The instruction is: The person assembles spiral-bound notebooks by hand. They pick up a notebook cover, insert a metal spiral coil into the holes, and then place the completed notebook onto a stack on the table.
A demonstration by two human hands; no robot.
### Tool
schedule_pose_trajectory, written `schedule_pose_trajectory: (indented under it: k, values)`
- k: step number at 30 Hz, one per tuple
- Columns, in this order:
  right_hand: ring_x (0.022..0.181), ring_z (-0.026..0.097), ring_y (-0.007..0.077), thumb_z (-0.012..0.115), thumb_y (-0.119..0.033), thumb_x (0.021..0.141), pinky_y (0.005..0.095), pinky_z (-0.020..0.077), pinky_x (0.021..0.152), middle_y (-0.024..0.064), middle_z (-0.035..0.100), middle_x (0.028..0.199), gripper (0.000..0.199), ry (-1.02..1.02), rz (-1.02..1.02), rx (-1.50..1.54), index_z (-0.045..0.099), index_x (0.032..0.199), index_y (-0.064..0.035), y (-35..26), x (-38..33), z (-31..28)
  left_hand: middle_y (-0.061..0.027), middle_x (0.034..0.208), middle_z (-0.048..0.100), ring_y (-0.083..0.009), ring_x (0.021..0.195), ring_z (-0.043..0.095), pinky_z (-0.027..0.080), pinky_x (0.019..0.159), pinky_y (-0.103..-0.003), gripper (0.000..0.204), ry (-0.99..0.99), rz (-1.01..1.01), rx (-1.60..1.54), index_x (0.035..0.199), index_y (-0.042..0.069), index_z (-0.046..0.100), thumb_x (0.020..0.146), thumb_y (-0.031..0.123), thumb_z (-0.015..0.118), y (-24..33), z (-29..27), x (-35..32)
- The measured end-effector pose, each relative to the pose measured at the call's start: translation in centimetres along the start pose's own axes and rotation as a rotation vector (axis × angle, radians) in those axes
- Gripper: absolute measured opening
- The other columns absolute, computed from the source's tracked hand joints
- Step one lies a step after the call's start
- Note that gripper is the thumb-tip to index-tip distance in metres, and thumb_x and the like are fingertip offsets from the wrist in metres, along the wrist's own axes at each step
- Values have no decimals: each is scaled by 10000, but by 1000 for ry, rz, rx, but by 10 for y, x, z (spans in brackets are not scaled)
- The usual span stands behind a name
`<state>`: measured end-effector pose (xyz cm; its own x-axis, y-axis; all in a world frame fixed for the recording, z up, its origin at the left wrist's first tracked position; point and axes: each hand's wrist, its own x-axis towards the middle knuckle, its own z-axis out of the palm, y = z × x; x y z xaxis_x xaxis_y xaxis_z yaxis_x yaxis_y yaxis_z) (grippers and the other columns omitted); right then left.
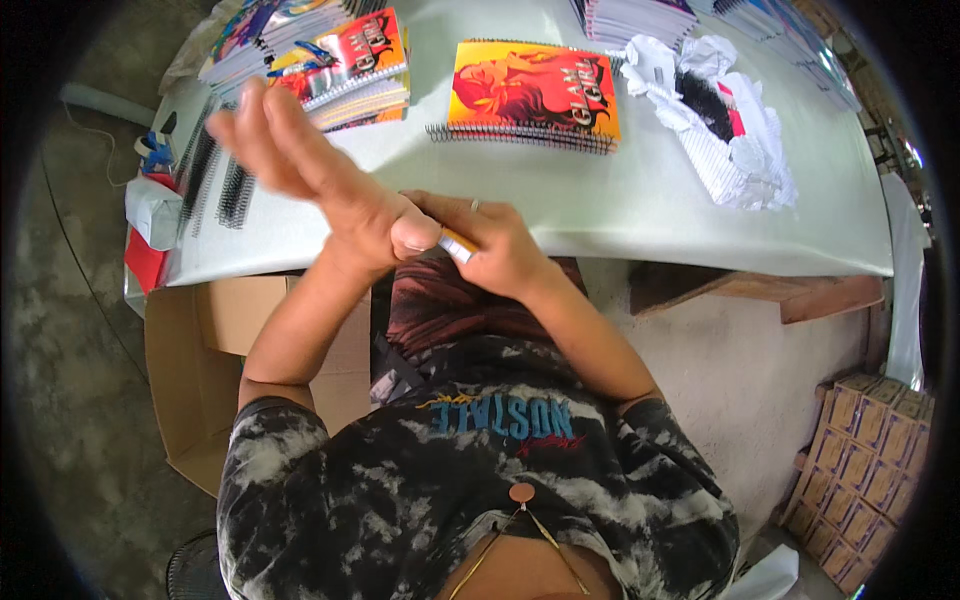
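Note:
My left hand point(325, 195) is raised over the table's front edge, its fingers stretched out and slightly blurred. Its thumb lies close to a narrow orange-and-white thing point(459, 245), seen nearly edge-on. That thing is in my right hand point(492, 248), whose fingers are closed round it; most of it is hidden, so its kind is unclear. Beyond my hands lies a stack of spiral-bound notebooks point(535, 95) with orange, red and yellow covers. Blue-handled pliers point(303, 60) rest on another notebook stack point(365, 75) to the left.
Black spiral coils point(236, 192) lie at the table's left. Crumpled striped white paper point(735, 165) holds a black tangle on the right. More notebooks point(640, 20) stand at the back. Below are an open cardboard box point(185, 370), a wooden ledge point(740, 288) and stacked small boxes point(860, 460).

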<state>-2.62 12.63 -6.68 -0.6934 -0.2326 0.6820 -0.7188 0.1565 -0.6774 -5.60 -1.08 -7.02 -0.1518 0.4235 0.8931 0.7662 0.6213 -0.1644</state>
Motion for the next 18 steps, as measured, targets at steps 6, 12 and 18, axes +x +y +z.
schedule_pose_trajectory:
  k: [6,12,18]
  values:
    - [1027,567,299,617,-99,747,332,459,837,159,550,1162,523,60,80,130,464,1245,-51,5,4,-9,-353,1377,93,-538,1269,92,78,996,-626,1001,-243,-86,-321,1352,-83,136,768,687,399,27,-9,-19]
    - [1289,248,364,634,-288,698,507,163,1033,183,320,1363,776,180,-221,-55,295,1341,-16,-38,24,-11,-318,1358,257,-358,1264,332,292,1013,-365,627,-584,-522,-793,1357,-96,150,874,123,485,40,-73,72]
    - [723,534,140,596,7,787,242,429,669,77,574,800,270,-59,188,-44,594,1057,-4,-47,39,-53,-85,837,651,-95,735,598,471,666,-212,192,-318,-1268,-1068,1017,-34,546,860,71,575,14,-58,62]
